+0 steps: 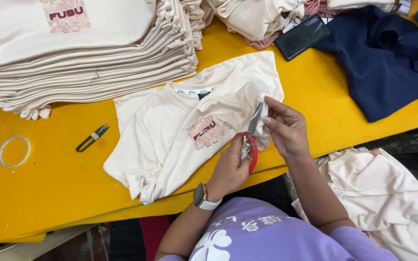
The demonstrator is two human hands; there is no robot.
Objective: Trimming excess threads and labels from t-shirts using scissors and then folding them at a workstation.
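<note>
Left hand [229, 166] clamped on red scissors [250, 140]; right hand [286, 126] pinching cream shirt [170, 130] on yellow surface [49, 179]; folded stack [83, 53] beyond.

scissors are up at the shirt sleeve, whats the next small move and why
Probably a short snip at the sleeve edge. The left hand holds the red-handled scissors with the blades raised against the cream T-shirt, and the right hand pinches the sleeve fabric taut beside the tips. I can't make out a loose thread.
</note>
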